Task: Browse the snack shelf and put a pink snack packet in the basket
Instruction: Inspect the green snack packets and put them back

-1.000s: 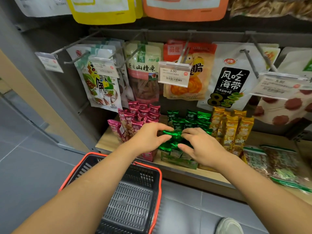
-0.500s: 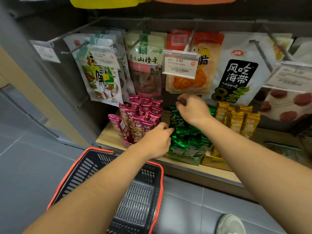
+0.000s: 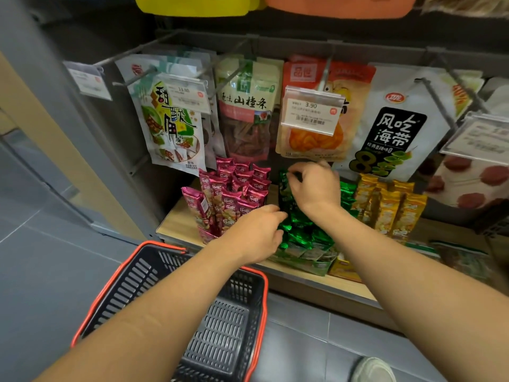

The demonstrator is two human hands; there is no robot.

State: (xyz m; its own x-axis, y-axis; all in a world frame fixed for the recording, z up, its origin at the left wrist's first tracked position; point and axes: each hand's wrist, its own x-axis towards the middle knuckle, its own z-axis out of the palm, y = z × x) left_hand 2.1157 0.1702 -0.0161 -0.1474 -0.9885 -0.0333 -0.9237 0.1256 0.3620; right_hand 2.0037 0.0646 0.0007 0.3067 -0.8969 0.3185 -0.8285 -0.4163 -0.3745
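- The pink snack packets (image 3: 234, 194) stand upright in a tight bunch at the left end of the wooden shelf (image 3: 176, 224). None of them is in a hand.
- The basket (image 3: 220, 334), black mesh with a red rim, sits on the floor at six o'clock from the pink bunch, below the shelf edge. I see nothing inside it.
- The left hand (image 3: 256, 232) reaches over the basket, its fingertips at the edge of the green packets (image 3: 300, 235), just beside the front pink ones at their four o'clock. From here I cannot tell whether it grips anything or only touches.
- The right hand (image 3: 316, 188) is farther back, at three o'clock from the pink bunch. Its thumb and fingers pinch the top of a tall green packet (image 3: 283, 188) standing on end.
- The two hands are apart, left nearer and lower, right deeper into the shelf.
- Gold packets (image 3: 385, 208) stand at three o'clock from the green ones.
- At twelve o'clock, larger bags hang on hooks: a hawthorn-strip bag (image 3: 245, 111) above the pink packets and a white seaweed bag (image 3: 396, 128) farther right.
- Between those two bags a price tag (image 3: 311, 111) reads 3.90.
- A pale shoe (image 3: 371, 368) shows on the grey floor at four o'clock from the basket.
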